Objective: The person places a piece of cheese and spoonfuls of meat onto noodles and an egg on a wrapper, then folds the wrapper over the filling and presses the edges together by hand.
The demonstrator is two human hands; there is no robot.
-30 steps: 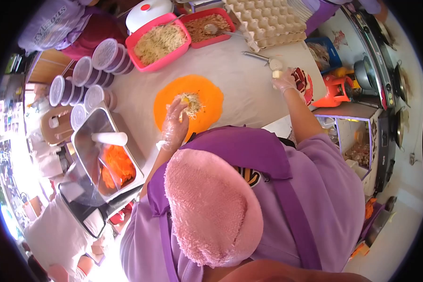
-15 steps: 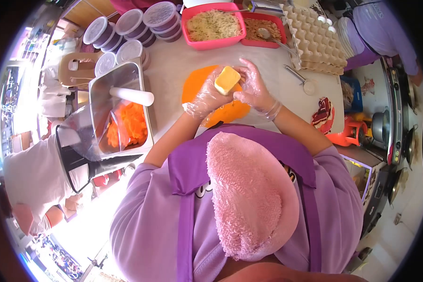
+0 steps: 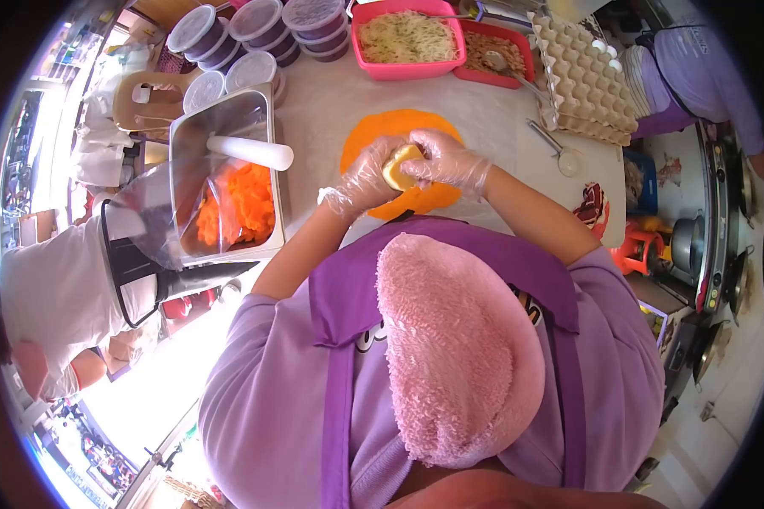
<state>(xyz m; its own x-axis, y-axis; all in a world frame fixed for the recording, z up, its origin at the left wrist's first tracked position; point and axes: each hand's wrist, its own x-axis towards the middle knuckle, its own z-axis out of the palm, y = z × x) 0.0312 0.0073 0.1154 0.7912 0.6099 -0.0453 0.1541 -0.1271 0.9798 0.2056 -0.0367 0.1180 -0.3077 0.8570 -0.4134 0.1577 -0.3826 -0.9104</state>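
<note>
A pale yellow block (image 3: 403, 167), like butter or cheese, is held between both hands above the table. My left hand (image 3: 365, 176), in a clear plastic glove, is closed round its left side. My right hand (image 3: 452, 161), gloved the same way, has its fingers closed on the right side and covers part of the block. Beneath the hands lies a flat, rounded orange sheet (image 3: 367, 134), like rolled-out dough, on the pale work surface.
At left, a metal tub (image 3: 278, 216) holds orange lumps (image 3: 244, 204) and a white rod (image 3: 250, 152). Lidded containers (image 3: 257, 24), a pink tub of shreds (image 3: 462, 53), a red tray (image 3: 530, 69) and egg trays (image 3: 581, 76) line the back. A metal utensil (image 3: 545, 136) lies right.
My right hand has gone from open fingers beside the block to closed on it. The block has tilted and is more covered. The whole view has shifted slightly.
</note>
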